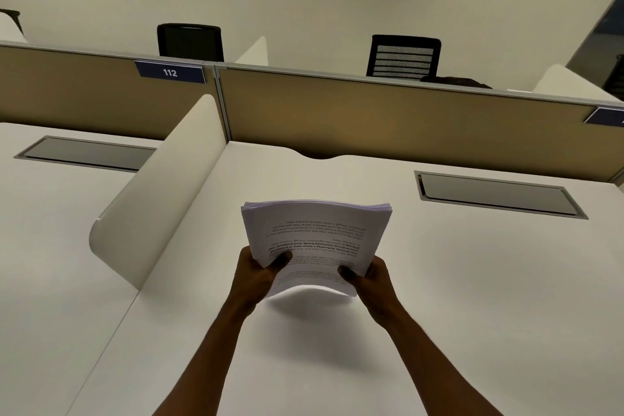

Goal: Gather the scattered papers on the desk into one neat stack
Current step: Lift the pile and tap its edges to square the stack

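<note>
A thick stack of white printed papers (315, 233) is held in the air above the white desk (456, 280), its text upside down to me and its far edge sagging a little. My left hand (258, 272) grips the near left corner with the thumb on top. My right hand (369, 275) grips the near right corner the same way. The stack's near edge curls over a shadow on the desk. No loose sheets show on the desk.
A curved white divider (162, 199) rises on the left between this desk and the neighbouring one. A grey cable flap (499, 194) is set into the desk at the right. A tan partition (388, 115) closes the back, with two black chairs beyond it.
</note>
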Tool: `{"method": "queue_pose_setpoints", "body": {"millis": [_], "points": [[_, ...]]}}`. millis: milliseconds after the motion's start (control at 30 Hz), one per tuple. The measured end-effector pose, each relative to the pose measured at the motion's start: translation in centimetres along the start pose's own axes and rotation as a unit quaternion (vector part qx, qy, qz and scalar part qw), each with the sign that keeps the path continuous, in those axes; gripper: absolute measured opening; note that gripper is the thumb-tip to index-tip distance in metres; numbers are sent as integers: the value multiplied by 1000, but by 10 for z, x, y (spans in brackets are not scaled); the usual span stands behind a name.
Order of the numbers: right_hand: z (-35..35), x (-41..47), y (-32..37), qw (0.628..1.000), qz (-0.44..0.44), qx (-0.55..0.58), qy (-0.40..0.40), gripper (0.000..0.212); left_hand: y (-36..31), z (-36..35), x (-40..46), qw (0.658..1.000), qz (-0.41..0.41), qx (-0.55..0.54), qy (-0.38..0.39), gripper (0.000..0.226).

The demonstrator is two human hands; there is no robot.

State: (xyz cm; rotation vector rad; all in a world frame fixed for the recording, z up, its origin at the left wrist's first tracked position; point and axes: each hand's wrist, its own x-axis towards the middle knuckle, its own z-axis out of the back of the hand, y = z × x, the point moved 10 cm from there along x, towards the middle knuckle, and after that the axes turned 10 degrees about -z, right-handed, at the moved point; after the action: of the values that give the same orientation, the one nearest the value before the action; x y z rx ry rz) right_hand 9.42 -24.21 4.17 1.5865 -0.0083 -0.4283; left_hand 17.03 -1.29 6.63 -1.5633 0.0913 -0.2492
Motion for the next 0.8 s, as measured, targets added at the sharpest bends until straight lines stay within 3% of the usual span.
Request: {"method": "queue_pose_setpoints", "body": {"millis": [233, 300, 367, 433, 500, 567, 600, 667, 733, 800], "points": [[2, 5, -3, 998, -10, -64, -20, 31, -7, 1, -1, 1000, -3, 12, 7, 42], [5, 5, 9, 997, 7, -79, -21, 29, -30, 6, 4, 999, -47, 22, -10, 57], [10, 5, 21, 992, 26, -117, -25, 23, -64, 19, 9, 989, -113, 71, -60, 87], [12, 5, 36, 984, 45, -171, -34, 21, -112, 36, 11, 957, -198, 176, -119, 107], [11, 5, 55, 968, 81, -236, -41, 19, -167, 31, 9, 896, -303, 304, -113, 109], [6, 3, 79, 946, 127, -296, -45, 18, -202, 8, 14, 847, -364, 388, -26, 105], [2, 1, 90, 935, 144, -320, -43, 19, -207, -6, 18, 838, -357, 411, 40, 104], [-5, 0, 107, 919, 160, -359, -35, 21, -196, -25, 30, 852, -272, 413, 170, 98], [-10, -2, 121, 902, 175, -393, -26, 23, -186, -29, 38, 870, -210, 390, 218, 67], [-14, -4, 128, 886, 181, -427, -7, 21, -186, -23, 42, 880, -215, 379, 187, 22]]}}
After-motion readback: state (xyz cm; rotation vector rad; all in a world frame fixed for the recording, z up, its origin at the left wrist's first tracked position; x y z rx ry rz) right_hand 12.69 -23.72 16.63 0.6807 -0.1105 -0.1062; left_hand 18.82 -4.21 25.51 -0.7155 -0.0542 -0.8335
